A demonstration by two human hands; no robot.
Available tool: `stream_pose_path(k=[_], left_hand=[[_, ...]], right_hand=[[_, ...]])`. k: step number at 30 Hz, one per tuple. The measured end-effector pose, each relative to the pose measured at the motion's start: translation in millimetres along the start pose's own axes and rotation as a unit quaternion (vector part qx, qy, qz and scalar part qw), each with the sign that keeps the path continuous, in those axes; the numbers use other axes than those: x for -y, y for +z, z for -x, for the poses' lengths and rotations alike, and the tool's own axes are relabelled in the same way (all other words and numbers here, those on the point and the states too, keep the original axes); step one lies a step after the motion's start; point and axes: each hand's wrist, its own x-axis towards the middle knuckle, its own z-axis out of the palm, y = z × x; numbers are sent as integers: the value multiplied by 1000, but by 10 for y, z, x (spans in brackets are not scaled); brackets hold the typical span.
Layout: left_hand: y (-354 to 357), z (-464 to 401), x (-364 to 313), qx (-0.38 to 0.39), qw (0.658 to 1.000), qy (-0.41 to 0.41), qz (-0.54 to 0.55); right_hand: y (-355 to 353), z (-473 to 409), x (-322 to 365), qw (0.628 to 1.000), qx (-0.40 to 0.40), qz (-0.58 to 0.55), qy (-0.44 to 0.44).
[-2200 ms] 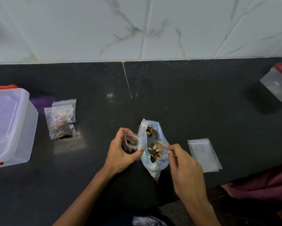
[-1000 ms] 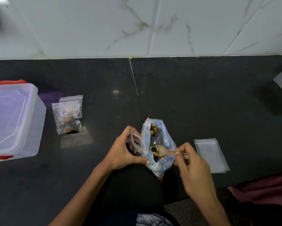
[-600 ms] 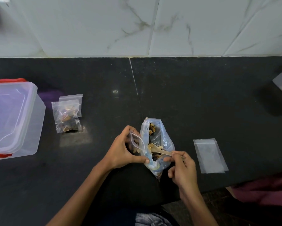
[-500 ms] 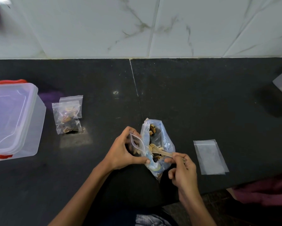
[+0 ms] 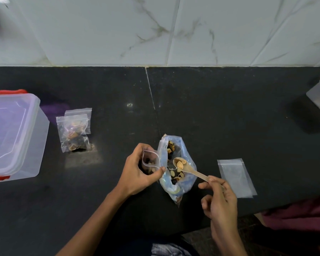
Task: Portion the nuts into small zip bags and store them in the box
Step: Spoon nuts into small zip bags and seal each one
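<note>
Lifted spoon (image 5: 181, 164) up out of big bag (image 5: 175, 169) (nut on it), right hand (image 5: 219, 198) pinching handle; left hand (image 5: 139, 170) gripping small bag (image 5: 151, 160) open.

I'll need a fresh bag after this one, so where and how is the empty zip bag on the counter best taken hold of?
Pinch the empty zip bag by its far zip edge, coming from above with the right hand once the spoon is down. It lies flat on the counter, so only a thin edge offers a grip.
</note>
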Motion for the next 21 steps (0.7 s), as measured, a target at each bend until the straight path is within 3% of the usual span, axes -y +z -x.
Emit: stream_pose_path(k=[5, 8, 10, 13, 15, 21], left_hand=[[39, 3, -4, -9, 1000, 12, 1], [42, -2, -7, -9, 1000, 18, -3], [41, -5, -14, -13, 1000, 20, 0], [50, -3, -26, -13, 1000, 21, 10], [53, -5, -22, -16, 1000, 21, 9], [54, 8, -21, -13, 1000, 11, 13]], right_hand=[[77, 201, 261, 992, 48, -19, -117], [182, 301, 257, 968, 91, 41, -230], [240, 310, 167, 932, 99, 144, -319], [261, 262, 55, 839, 93, 281, -456], [271, 257, 37, 815, 89, 298, -489], [266, 244, -8, 792, 71, 282, -537]])
